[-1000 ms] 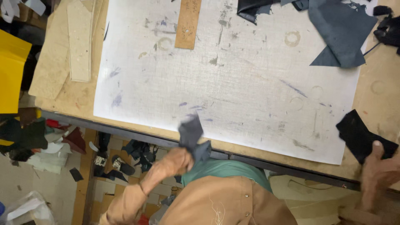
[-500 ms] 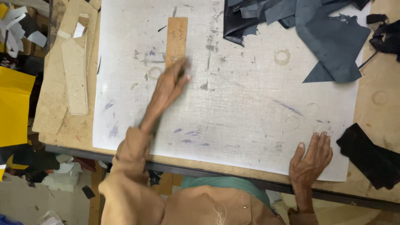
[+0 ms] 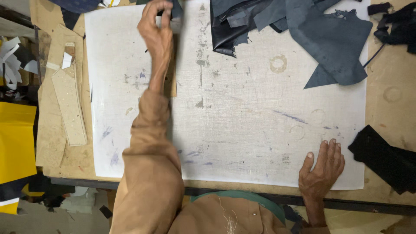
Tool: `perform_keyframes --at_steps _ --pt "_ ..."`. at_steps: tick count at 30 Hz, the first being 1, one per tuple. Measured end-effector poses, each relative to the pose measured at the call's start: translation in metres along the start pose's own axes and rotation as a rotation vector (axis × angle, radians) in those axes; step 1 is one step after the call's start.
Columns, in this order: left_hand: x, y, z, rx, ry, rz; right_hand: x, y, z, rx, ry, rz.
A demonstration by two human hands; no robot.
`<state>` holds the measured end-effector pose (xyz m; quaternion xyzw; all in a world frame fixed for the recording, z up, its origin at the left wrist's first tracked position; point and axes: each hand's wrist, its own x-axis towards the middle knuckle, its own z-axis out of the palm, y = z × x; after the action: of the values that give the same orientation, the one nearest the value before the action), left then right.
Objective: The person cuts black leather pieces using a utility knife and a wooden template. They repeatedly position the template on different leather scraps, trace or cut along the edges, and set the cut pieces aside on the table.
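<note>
L hand point(image 3: 158, 32) at far edge of white cutting mat point(image 3: 242, 130) pinching dark scrap point(image 3: 175, 8); R hand point(image 3: 323, 169) flat, fingers spread, holding nothing; dark leather pile point(image 3: 294, 30) unsorted, mat centre bare.

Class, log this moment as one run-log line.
left hand: pinching dark scrap at white sheet's far edge | right hand: flat on white sheet

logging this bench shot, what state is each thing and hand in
left hand: stretched to the far edge of the mat, fingers pinched on a dark scrap
right hand: open, flat on the white cutting mat
dark leather pieces: heaped loosely, overlapping the mat's far right corner
cardboard strips: lying flat, left of the mat
black piece: lying off the mat's right edge
</note>
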<state>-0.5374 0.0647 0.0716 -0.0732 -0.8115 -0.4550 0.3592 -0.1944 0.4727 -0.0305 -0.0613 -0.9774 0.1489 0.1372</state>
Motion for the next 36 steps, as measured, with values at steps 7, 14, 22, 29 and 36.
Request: perform_keyframes --at_steps 7,14,22,29,36 --pt "-0.211 0.095 -0.124 -0.178 -0.355 -0.120 -0.002 -0.002 -0.001 0.000 -0.014 -0.034" --pt "-0.322 0.160 -0.156 -0.293 -1.013 -0.329 -0.008 0.006 0.006 0.052 0.025 -0.112" --pt "-0.322 0.219 -0.140 -0.159 -0.877 -0.352 -0.018 0.004 -0.004 0.239 -0.023 -0.203" --pt "-0.351 0.292 -0.077 -0.597 -1.098 -0.252 -0.035 -0.034 -0.026 1.190 -0.910 0.155" --pt "-0.340 0.273 -0.094 0.071 -0.586 -0.004 -0.033 0.008 -0.037 0.845 -1.058 -0.179"
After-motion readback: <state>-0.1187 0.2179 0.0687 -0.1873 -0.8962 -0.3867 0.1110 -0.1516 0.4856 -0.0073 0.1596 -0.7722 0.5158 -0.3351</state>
